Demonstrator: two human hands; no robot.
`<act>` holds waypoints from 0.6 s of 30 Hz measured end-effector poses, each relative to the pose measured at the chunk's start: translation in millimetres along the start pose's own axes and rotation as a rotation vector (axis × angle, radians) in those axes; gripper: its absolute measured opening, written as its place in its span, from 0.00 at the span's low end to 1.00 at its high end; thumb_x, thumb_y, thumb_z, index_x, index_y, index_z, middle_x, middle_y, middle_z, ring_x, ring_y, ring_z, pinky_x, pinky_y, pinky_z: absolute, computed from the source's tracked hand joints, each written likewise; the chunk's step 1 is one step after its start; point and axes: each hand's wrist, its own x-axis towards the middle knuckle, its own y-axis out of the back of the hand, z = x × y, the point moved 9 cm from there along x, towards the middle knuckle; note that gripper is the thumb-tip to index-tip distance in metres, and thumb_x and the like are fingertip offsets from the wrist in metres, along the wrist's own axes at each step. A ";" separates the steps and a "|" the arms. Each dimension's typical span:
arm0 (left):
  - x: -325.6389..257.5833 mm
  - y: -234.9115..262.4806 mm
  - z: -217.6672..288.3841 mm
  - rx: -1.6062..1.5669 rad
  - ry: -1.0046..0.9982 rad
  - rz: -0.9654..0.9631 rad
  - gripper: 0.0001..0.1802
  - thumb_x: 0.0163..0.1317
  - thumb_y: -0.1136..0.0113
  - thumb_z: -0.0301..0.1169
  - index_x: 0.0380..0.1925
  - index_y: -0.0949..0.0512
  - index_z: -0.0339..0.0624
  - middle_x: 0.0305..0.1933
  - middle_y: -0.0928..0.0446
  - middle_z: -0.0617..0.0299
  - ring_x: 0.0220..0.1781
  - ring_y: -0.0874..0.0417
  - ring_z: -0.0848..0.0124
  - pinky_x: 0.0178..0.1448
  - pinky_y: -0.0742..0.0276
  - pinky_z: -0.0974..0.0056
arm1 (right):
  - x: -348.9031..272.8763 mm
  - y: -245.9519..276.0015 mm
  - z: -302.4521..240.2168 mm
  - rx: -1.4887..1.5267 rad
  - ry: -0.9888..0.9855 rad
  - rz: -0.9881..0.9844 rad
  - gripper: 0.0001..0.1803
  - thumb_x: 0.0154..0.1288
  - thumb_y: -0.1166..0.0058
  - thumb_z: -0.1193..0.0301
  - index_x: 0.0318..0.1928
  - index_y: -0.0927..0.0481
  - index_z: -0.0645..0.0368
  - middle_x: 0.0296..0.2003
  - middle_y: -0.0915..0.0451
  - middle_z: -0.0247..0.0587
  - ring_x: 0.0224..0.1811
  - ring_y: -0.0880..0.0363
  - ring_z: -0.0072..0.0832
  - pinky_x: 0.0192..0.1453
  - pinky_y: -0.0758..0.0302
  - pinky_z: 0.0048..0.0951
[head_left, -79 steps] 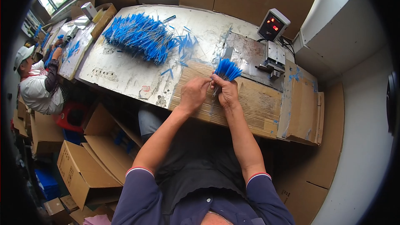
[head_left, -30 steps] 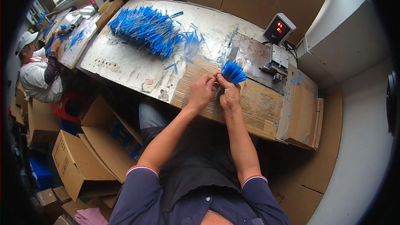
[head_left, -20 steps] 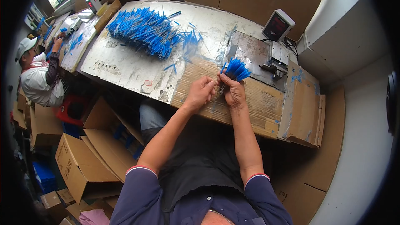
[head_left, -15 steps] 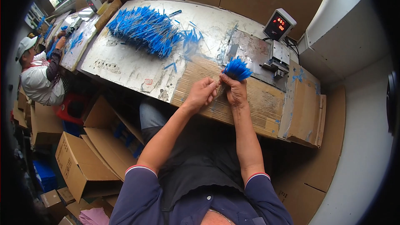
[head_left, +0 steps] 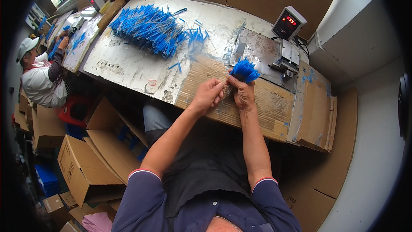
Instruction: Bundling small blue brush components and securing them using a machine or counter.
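Note:
My right hand (head_left: 243, 94) is closed round a bundle of thin pale sticks with blue ends (head_left: 244, 71), the blue ends fanning out above the thumb and pointing away from me. Just left of it, my left hand (head_left: 209, 94) is pinched, its fingertips beside the pale lower part of the bundle. What sits between those fingertips is too small to make out. Both hands are over a worn cardboard sheet (head_left: 262, 109) along the table's near edge. A large heap of the same blue-ended sticks (head_left: 148, 30) lies on the white table (head_left: 116, 66), with a few loose ones beside it.
Right of the heap stand a metal fixture (head_left: 287, 60) on a plate and a display box (head_left: 289, 22) with red digits. Cardboard boxes (head_left: 92, 167) crowd the floor at left. A co-worker (head_left: 43, 77) sits at another table, far left, near a red stool (head_left: 77, 109).
The red digits on the display box differ. My hands stay almost in place, the right still holding the bundle and the left still pinched beside it.

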 end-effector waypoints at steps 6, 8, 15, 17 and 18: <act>-1.2 0.5 -0.9 -0.040 0.020 -0.002 0.08 0.78 0.45 0.34 0.42 0.24 0.42 0.26 0.22 0.67 0.19 0.29 0.83 0.20 0.37 0.76 | -0.2 -3.1 -2.4 -0.046 0.096 -0.035 0.14 0.56 0.29 0.85 0.44 0.15 0.64 0.36 0.14 0.39 0.32 0.15 0.30 0.37 0.16 0.32; -0.7 2.3 -0.4 -0.031 0.020 0.029 0.07 0.78 0.45 0.33 0.42 0.23 0.41 0.26 0.22 0.66 0.18 0.30 0.82 0.20 0.38 0.75 | 0.5 2.1 -2.1 -0.083 0.129 0.036 0.14 0.56 0.30 0.86 0.43 0.15 0.64 0.36 0.14 0.39 0.31 0.15 0.29 0.33 0.16 0.30; 6.1 4.4 5.0 0.081 0.011 0.084 0.07 0.76 0.45 0.30 0.40 0.23 0.38 0.24 0.22 0.64 0.17 0.31 0.80 0.21 0.38 0.72 | -2.1 4.9 -5.6 -0.136 0.205 0.116 0.12 0.57 0.32 0.87 0.42 0.15 0.64 0.36 0.15 0.37 0.32 0.16 0.25 0.33 0.15 0.29; 7.2 6.3 4.2 0.118 0.025 0.115 0.06 0.75 0.42 0.29 0.40 0.22 0.38 0.25 0.20 0.62 0.16 0.32 0.82 0.19 0.40 0.74 | -3.8 3.0 -9.3 -0.228 0.251 0.127 0.11 0.59 0.33 0.85 0.42 0.15 0.64 0.36 0.15 0.36 0.32 0.16 0.24 0.34 0.16 0.29; 6.8 7.3 4.7 0.117 0.024 0.115 0.06 0.75 0.42 0.29 0.40 0.22 0.38 0.25 0.20 0.62 0.16 0.32 0.82 0.19 0.40 0.74 | -4.8 1.5 -8.3 -0.229 0.252 0.125 0.11 0.59 0.33 0.85 0.42 0.15 0.64 0.36 0.15 0.36 0.32 0.16 0.24 0.34 0.16 0.29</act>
